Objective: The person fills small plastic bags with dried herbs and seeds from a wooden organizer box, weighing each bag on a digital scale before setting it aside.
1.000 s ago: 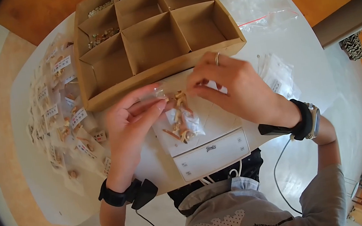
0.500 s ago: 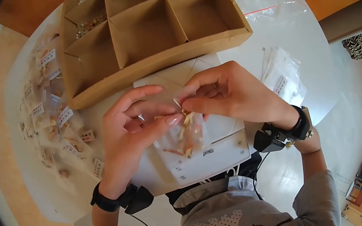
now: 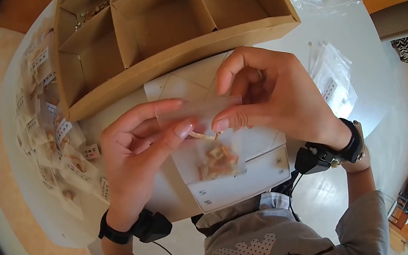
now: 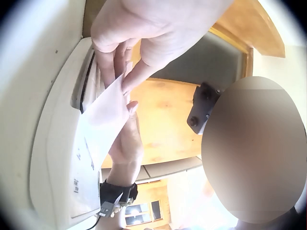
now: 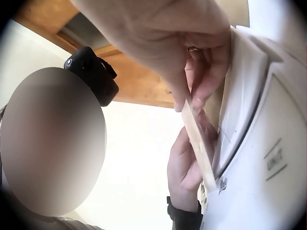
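Note:
Between both hands hangs a small translucent plastic bag [image 3: 209,161], its lower part filled with light and reddish-brown dried pieces. My left hand [image 3: 137,156] pinches its left side between thumb and fingers, while my right hand [image 3: 284,102] pinches the right side near the top. A pale, thin strip [image 3: 202,135] shows between the two thumbs. Directly below the bag is a white flat scale [image 3: 268,168], close under the hands. In the right wrist view the bag [image 5: 199,146] appears edge-on beside the scale [image 5: 244,158].
A divided cardboard box [image 3: 168,61] stands just beyond the scale, with small pieces in one left compartment. Many filled, labelled bags [image 3: 62,148] lie piled at the left. Flat labelled bags [image 3: 333,81] are stacked at the right, below a large clear plastic bag [image 3: 322,1].
The right hand has come in from beside the bag and now pinches it. The bag's upper part is spread flat between the hands, with the pieces gathered lower down.

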`<state>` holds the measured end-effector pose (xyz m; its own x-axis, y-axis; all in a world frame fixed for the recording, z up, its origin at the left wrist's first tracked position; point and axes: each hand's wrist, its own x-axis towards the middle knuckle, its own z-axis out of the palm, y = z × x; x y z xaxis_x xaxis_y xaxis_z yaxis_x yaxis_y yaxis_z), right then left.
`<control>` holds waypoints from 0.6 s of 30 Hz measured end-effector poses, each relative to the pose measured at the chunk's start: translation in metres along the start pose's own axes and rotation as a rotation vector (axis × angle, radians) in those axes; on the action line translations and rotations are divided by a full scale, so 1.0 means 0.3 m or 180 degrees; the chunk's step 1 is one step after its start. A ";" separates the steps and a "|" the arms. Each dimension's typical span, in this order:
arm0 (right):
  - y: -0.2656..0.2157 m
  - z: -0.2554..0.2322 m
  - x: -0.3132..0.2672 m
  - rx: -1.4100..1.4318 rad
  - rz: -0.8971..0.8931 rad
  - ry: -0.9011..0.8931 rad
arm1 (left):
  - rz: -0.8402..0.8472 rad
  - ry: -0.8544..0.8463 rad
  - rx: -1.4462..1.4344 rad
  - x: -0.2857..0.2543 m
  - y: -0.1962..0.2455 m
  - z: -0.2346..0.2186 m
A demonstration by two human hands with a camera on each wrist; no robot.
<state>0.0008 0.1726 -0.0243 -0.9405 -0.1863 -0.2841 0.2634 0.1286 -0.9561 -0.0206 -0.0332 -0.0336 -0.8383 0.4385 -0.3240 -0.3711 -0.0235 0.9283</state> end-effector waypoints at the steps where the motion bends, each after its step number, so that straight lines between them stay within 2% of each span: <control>1: 0.007 -0.001 0.001 -0.0036 -0.0025 -0.0025 | -0.0026 0.0075 -0.0109 0.000 0.001 0.002; 4: 0.012 -0.009 0.004 -0.0080 -0.0095 -0.0147 | 0.0276 0.0013 -0.0040 -0.007 -0.008 0.003; 6: 0.010 -0.009 0.004 -0.0025 -0.0142 -0.0294 | 0.0211 0.0001 -0.0173 -0.006 -0.007 0.007; 9: 0.047 0.000 0.014 0.0137 -0.0797 -0.0227 | 0.0249 -0.0036 -0.0261 -0.001 -0.015 0.002; 12: 0.027 0.019 0.012 0.0683 -0.0663 -0.0044 | 0.0374 0.0053 -0.0377 0.006 -0.032 -0.011; 18: 0.033 0.021 0.008 0.0493 -0.0480 0.0166 | 0.0444 0.0281 -0.0527 0.003 -0.028 -0.012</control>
<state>0.0024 0.1673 -0.0348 -0.9805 -0.1408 -0.1368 0.1449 -0.0490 -0.9882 -0.0197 -0.0358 -0.0423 -0.9151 0.3405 -0.2162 -0.3036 -0.2288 0.9249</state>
